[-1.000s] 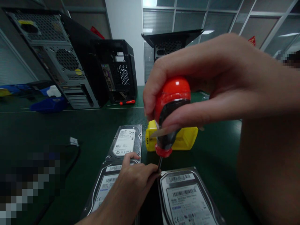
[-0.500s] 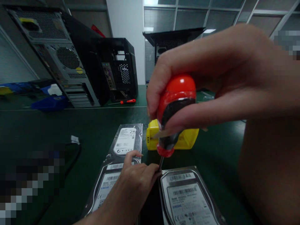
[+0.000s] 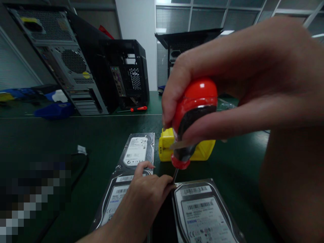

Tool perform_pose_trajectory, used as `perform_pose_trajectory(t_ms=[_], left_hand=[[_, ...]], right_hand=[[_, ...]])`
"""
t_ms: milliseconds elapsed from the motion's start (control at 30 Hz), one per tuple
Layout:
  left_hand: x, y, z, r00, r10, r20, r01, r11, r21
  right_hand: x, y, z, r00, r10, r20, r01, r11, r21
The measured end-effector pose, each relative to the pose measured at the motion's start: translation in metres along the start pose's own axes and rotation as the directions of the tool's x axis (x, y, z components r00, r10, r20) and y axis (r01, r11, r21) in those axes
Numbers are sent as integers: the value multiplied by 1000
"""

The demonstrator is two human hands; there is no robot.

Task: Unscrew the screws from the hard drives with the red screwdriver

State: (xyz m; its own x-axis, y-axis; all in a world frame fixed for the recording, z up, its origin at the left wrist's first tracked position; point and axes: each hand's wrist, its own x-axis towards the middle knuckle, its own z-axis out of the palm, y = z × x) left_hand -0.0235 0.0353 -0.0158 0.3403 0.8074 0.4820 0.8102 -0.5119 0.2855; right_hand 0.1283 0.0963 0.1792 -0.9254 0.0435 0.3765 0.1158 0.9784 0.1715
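Screwdriver (image 3: pixel 189 121) tilted further right, in right hand (image 3: pixel 250 71); hard drive (image 3: pixel 204 212) labelled SAMSUNG

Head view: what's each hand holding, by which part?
The right hand grips a red-and-black screwdriver by its handle. The left hand is at the metal shaft's lower end; whether it grips cannot be told.

A red-and-black screwdriver (image 3: pixel 194 115) leans, shaft down — tip hidden. Near the shaft, a silver hard drive (image 3: pixel 205 211) lies flat, label up.
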Motion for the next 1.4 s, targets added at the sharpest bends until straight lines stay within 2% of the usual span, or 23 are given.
perform_pose_trajectory(t_ms=[133,367,500,633,733,867,1033,1133,1200,1400], left_hand=[[0,0,-1,1000,-13,11,13,1000,-4],[-2,-1,-1,997,-69,27,70,997,-38],[-2,-5,-3,988,-134,76,140,986,-87],[-2,-3,-6,978,-175,112,189,973,-133],[-1,1,-11,964,-188,189,216,966,-141],[2,6,-17,945,-216,245,252,959,-127],[2,8,-16,953,-230,199,261,954,-146],[1,7,-14,965,-222,140,245,953,-178],[2,6,-13,964,-227,138,251,949,-192],[6,2,-8,979,-167,116,182,973,-140]], right_hand=[[1,-2,-2,999,-29,24,30,998,-47],[-4,-3,3,1000,5,11,-6,995,95],[-6,-2,5,999,33,7,-34,993,115],[-9,3,1,996,63,70,-74,983,170],[-12,4,-3,990,85,111,-108,969,224],[-11,1,-3,985,149,84,-168,929,331],[-6,0,3,988,145,48,-153,943,296],[-5,0,8,987,160,-27,-146,946,289],[-5,0,10,983,171,-59,-146,942,303],[-3,1,10,984,179,-24,-161,928,336]])
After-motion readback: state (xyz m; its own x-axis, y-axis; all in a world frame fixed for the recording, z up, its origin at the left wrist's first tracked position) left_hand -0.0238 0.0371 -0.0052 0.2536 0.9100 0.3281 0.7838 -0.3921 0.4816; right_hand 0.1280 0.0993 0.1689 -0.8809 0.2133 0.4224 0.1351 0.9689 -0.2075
